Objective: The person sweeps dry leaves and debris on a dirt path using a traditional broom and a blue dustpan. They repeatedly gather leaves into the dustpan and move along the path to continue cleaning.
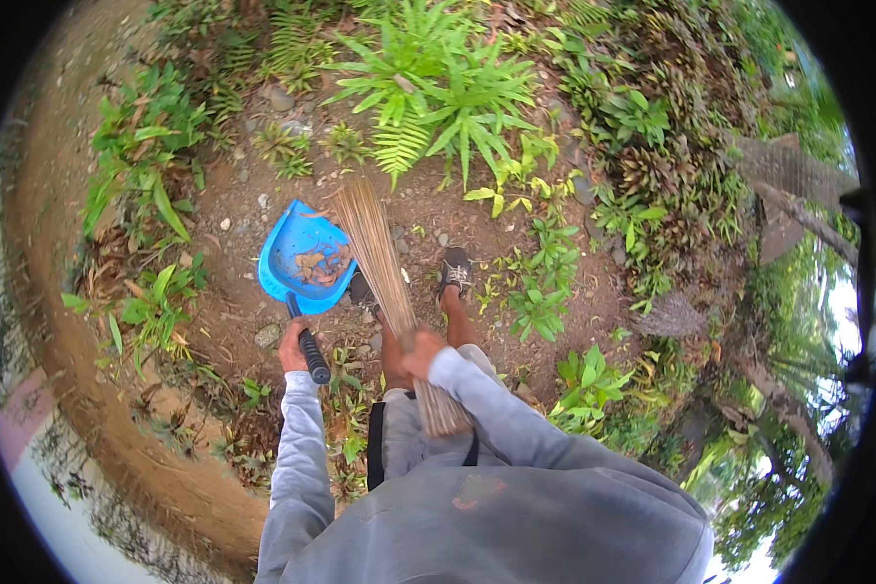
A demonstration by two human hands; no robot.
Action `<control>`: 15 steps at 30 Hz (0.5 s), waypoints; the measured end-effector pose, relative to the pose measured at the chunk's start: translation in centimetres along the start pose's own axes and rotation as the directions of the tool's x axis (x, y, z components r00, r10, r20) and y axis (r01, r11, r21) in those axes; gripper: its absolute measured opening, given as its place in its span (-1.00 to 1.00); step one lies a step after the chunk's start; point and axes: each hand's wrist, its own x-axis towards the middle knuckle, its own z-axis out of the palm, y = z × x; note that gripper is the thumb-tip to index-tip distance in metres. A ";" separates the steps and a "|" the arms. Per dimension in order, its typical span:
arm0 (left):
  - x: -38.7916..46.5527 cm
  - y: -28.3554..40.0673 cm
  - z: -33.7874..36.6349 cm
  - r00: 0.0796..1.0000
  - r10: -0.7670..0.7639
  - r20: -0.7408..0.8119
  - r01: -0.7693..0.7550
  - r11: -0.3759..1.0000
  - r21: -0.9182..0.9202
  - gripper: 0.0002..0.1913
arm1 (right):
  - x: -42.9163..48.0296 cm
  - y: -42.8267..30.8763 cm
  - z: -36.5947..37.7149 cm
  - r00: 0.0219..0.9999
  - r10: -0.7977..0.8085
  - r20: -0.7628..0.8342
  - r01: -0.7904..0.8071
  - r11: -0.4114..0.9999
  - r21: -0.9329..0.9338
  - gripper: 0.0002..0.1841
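My left hand (294, 347) grips the black handle (311, 352) of a blue plastic dustpan (281, 255). Dry brown leaves (324, 264) lie inside the pan, mostly towards its right side. In my right hand (423, 352) is a stick broom (376, 252) of thin bound bristles, held around its bound part. Its spread bristle tips point away from me, just right of the dustpan's far edge. The broom's butt end (444, 416) reaches back over my shorts. Whether the pan rests on the soil cannot be told.
My shoe (455, 269) stands on bare soil (438, 197) strewn with small stones. Bright green ferns (438, 87) grow ahead. Leafy plants (547, 255) are to the right and more plants (153, 292) to the left. A dirt path (66, 241) curves along the far left.
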 end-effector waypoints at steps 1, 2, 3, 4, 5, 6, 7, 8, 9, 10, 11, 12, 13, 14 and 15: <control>0.0 0.1 0.6 1.000 -0.023 0.014 0.023 1.000 0.014 -0.66 | 3.1 1.6 1.0 0.971 0.226 0.080 -0.240 0.922 0.304 -0.71; 0.4 0.7 1.3 0.999 -0.026 0.044 0.025 0.999 0.024 -0.66 | 6.0 2.2 2.0 0.814 0.558 0.158 -0.566 0.704 0.429 -0.71; 0.9 1.3 1.7 0.997 -0.027 0.075 0.024 0.999 0.040 -0.65 | 7.8 2.6 3.6 0.848 0.441 0.294 -0.521 0.795 0.311 -0.70; 1.2 1.5 1.6 0.996 -0.036 0.086 0.031 0.998 0.060 -0.64 | 8.2 1.7 3.3 0.853 0.384 0.353 -0.488 0.826 0.283 -0.69; 1.5 1.6 1.7 0.998 -0.023 0.061 0.020 0.998 0.053 -0.65 | 7.3 0.5 3.4 0.862 0.340 0.375 -0.459 0.838 0.296 -0.68; 1.5 1.6 1.5 0.999 -0.011 0.031 0.010 0.999 0.044 -0.65 | 5.7 -0.5 2.6 0.872 0.306 0.382 -0.441 0.830 0.342 -0.68; 0.9 1.5 1.0 1.000 -0.012 0.003 0.011 0.999 0.042 -0.65 | 3.4 -1.1 1.5 0.874 0.287 0.391 -0.445 0.794 0.413 -0.67; 0.7 1.0 0.4 0.999 -0.048 0.023 0.048 0.999 -0.008 -0.66 | 0.5 -0.9 0.2 0.897 0.271 0.349 -0.424 0.746 0.513 -0.64; 0.8 1.6 0.1 0.998 -0.048 0.049 0.049 0.999 -0.016 -0.66 | -2.6 -0.6 -1.1 0.917 0.256 0.305 -0.394 0.691 0.605 -0.60; 0.8 2.5 -0.1 0.995 -0.045 0.084 0.048 0.998 -0.028 -0.66 | -5.5 0.3 -0.7 0.862 0.375 0.342 -0.505 0.576 0.643 -0.55; 0.6 3.2 -0.5 0.993 -0.045 0.114 0.049 0.998 -0.031 -0.66 | -8.3 1.1 0.0 0.794 0.470 0.385 -0.590 0.445 0.674 -0.50; 0.5 2.8 -0.7 0.983 0.059 0.171 -0.068 0.997 0.044 -0.64 | -11.4 2.3 0.5 0.811 0.474 0.342 -0.532 0.358 0.767 -0.42; 0.4 3.3 -0.6 0.973 0.078 0.219 -0.088 0.995 0.039 -0.64 | -14.4 3.8 0.6 0.823 0.485 0.296 -0.462 0.268 0.845 -0.33; 0.5 4.2 -0.2 0.959 0.097 0.266 -0.109 0.994 0.030 -0.64 | -17.2 4.9 -0.5 0.790 0.544 0.281 -0.474 0.253 0.843 -0.26; 0.7 5.2 0.2 0.944 0.113 0.310 -0.128 0.991 0.030 -0.63 | -19.7 6.0 -1.6 0.759 0.594 0.266 -0.481 0.237 0.844 -0.19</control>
